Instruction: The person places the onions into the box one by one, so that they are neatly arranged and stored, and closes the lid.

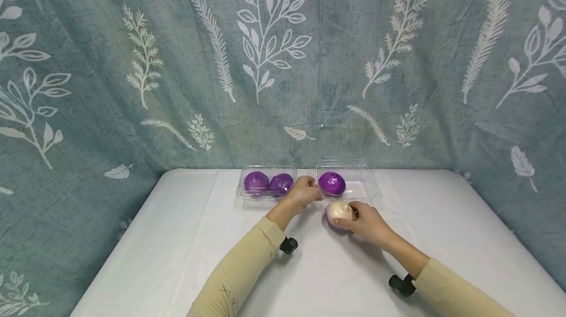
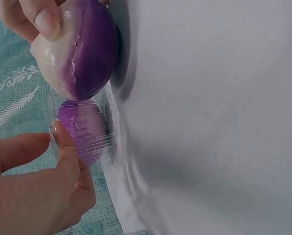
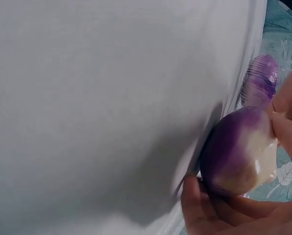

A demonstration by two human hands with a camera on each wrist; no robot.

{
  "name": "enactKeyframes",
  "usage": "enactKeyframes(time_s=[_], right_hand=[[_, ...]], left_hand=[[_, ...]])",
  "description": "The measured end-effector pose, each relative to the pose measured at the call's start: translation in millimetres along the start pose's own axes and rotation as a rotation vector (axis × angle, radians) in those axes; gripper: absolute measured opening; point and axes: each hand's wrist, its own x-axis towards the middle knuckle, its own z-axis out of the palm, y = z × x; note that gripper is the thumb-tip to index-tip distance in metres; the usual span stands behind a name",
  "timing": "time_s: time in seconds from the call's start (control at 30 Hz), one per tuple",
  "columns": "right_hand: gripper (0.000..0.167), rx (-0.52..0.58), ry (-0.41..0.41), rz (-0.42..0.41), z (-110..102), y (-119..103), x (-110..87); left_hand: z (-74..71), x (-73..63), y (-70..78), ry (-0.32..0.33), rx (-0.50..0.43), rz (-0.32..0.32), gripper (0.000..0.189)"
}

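My right hand (image 1: 367, 221) grips a glossy purple-and-white turnip (image 1: 338, 215), its white end up, just in front of a clear plastic container (image 1: 355, 189). Thumb and fingers wrap its sides in the right wrist view. My left hand (image 1: 305, 193) pinches the left edge of that container between thumb and forefinger, as the left wrist view shows. Inside the container, at its left, sits another purple turnip (image 1: 331, 184). To the left of my left hand stands a second clear container (image 1: 242, 187) with two purple turnips (image 1: 256, 182) in it.
Both containers stand along the back edge of a table (image 1: 177, 258) covered in white cloth. Behind it hangs a green-blue curtain (image 1: 199, 61) with white leaf patterns. Dark camera mounts hang under both wrists.
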Motion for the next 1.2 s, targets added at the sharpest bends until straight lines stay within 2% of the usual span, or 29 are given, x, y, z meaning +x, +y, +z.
enactKeyframes(time_s=[0.33,0.47,0.63,0.87,1.2], right_hand=[[0.06,0.001,-0.003,-0.026,0,-1,-5.9],[0.061,0.015,-0.019,-0.033,-6,-1,-9.2],[0.065,0.019,-0.029,-0.038,-18,-5,-11.5],[0.062,-0.03,0.017,-0.094,-34,-7,-11.1],[0.069,-0.094,0.092,-0.143,-51,-6,-6.9]], left_hand=[[-1.1,0.4,-2.6,-0.007,0.013,-0.011,0.069],[-1.0,1.1,-1.6,-0.025,0.021,-0.01,0.068],[-0.8,-0.1,0.1,-0.013,0.031,-0.011,0.068],[-1.6,-1.5,1.5,-0.005,0.041,-0.015,0.069],[-2.5,-1.0,-0.3,-0.005,0.046,-0.01,0.07]])
